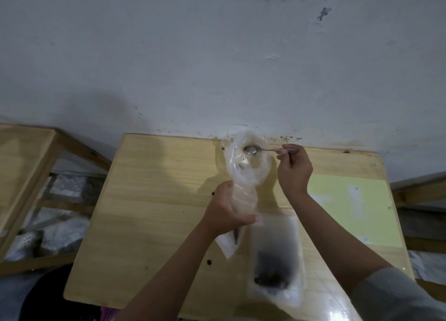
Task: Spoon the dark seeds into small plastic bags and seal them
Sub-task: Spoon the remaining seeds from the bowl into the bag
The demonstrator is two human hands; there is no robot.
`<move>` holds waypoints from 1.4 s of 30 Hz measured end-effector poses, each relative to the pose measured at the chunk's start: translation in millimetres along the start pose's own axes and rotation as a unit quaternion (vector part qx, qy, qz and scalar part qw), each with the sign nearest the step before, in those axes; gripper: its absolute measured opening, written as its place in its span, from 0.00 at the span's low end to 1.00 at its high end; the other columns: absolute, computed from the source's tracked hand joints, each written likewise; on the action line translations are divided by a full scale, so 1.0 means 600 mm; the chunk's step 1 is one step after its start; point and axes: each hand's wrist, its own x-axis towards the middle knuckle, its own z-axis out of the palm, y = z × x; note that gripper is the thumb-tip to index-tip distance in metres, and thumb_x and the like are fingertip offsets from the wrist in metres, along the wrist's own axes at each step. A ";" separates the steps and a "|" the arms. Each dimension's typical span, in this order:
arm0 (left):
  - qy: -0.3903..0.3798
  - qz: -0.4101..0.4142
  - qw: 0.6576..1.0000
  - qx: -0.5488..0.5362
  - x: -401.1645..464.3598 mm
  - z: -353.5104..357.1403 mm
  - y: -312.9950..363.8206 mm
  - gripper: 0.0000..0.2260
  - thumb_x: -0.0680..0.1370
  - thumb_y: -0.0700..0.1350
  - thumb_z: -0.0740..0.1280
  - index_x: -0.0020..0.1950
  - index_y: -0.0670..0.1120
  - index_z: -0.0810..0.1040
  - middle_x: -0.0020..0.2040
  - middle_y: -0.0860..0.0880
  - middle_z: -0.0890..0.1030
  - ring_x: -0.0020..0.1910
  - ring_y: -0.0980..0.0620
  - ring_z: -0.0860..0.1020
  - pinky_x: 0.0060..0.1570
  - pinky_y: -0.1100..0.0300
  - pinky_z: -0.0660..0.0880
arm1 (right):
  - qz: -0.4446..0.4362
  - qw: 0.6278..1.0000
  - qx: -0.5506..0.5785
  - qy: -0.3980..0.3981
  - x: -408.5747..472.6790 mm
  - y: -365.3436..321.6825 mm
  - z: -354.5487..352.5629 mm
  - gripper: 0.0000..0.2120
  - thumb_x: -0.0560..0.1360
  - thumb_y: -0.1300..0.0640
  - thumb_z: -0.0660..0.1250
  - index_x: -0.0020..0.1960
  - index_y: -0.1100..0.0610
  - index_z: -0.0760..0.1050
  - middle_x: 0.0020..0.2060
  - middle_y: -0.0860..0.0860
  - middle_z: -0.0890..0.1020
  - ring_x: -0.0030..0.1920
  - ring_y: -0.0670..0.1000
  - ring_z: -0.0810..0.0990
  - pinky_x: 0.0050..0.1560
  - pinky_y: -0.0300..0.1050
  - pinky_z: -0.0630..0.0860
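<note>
Nearest the cam, a big clear bag (pixel 275 260) is lying flat on the wooden table (pixel 154 200) w/ a dark heap of seeds (pixel 271 278) at its near end; that's the supply, by the look of it. Just beyond it the left hand (pixel 226 212) is clenching round the middle of a small plastic bag (pixel 243 173), holding it up so the mouth is gaping toward the wall. A few dark seeds are showing inside, near the neck and below the fist. Right hand (pixel 293 168) is pinching the handle of a metal spoon (pixel 253 150), bowl sitting in the bag's mouth and looking about empty.

Step in hand, prob.: tipping a spoonful in. Next move is calling for pulling the spoon out w/o snagging the film, then either re-scooping from the supply bag or sealing the mouth. Can't tell how full it's meant to get.
</note>
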 end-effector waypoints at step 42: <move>0.014 0.050 0.999 0.016 0.018 0.022 0.022 0.42 0.59 0.52 0.82 0.68 0.50 0.66 0.64 0.54 0.63 0.65 0.55 0.66 0.66 0.53 0.70 | 0.307 0.946 0.068 0.081 0.015 0.005 -0.004 0.06 0.74 0.65 0.62 0.48 0.60 0.76 0.40 0.56 0.80 0.33 0.48 0.78 0.37 0.42 0.76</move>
